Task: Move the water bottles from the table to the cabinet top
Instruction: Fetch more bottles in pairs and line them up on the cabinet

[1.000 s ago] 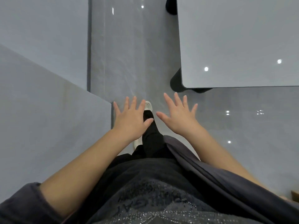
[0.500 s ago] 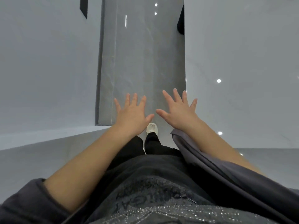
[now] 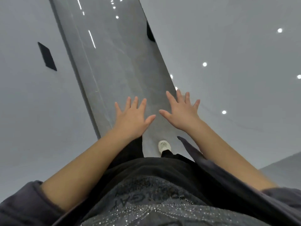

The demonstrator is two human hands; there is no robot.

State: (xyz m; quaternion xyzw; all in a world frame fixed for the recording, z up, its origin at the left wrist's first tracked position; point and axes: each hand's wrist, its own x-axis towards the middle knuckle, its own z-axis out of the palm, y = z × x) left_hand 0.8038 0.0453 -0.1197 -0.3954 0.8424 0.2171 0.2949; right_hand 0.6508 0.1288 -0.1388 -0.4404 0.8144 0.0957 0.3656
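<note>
Dark top (image 3: 154, 201) in foreground. Beyond it, left hand (image 3: 132, 118) and right hand (image 3: 180, 115), fingers spread, holding nothing, above white shoe (image 3: 164, 145) and glossy floor (image 3: 117, 62). Location of the water bottles cannot be told.

Glossy floor strip (image 3: 114, 70) lying between smooth grey surfaces, dark cloth clothing near.
The floor strip is looking like polished grey stone tile with faint veining, mirroring lights as streaks and dots. The right surface (image 3: 236, 87) is shining glossy and smooth, reflecting round light spots. The left surface (image 3: 32, 103) is looking smooth and more matt, carrying a flat black patch (image 3: 47, 56). The near top (image 3: 154, 209) is showing dark cloth with tiny glittering specks. The sleeve (image 3: 24, 206) and jacket flap (image 3: 219, 176) are looking like soft matt fabric. The shoe (image 3: 164, 145) is looking white, matt. The left hand (image 3: 132, 119) and right hand (image 3: 182, 115) are showing bare matt skin.
</note>
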